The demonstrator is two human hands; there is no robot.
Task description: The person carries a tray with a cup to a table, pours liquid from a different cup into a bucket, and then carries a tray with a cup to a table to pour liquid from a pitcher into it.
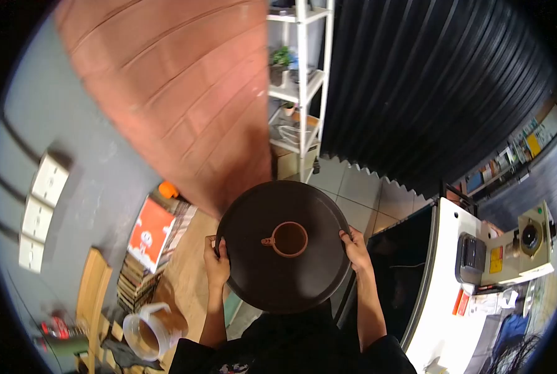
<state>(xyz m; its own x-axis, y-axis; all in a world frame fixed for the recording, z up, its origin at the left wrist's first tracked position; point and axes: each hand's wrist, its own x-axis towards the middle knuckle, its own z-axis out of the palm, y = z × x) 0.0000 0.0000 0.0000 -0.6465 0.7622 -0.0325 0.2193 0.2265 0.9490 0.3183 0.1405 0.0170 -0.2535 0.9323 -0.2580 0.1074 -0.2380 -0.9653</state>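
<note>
A round dark tray (pixel 278 287) is held level in front of my body. My left hand (pixel 216 262) grips its left edge, thumb on top and fingers wrapped beneath. On the opposite edge my right hand (pixel 354 248) holds it the same way. Near the tray's middle stands a reddish-brown cup (pixel 290 239), its handle pointing left; a dark brown inside shows from above. Neither hand touches the cup. The fingers under the tray are hidden.
Ahead rise a brick column (pixel 185 81), a white shelf rack (pixel 302 81) and a black corrugated wall (pixel 428 87). A white counter (pixel 437 293) with machines stands right. At left are a clear plastic pitcher (pixel 148 333), stacked books (pixel 135 283) and a wooden surface (pixel 188 268).
</note>
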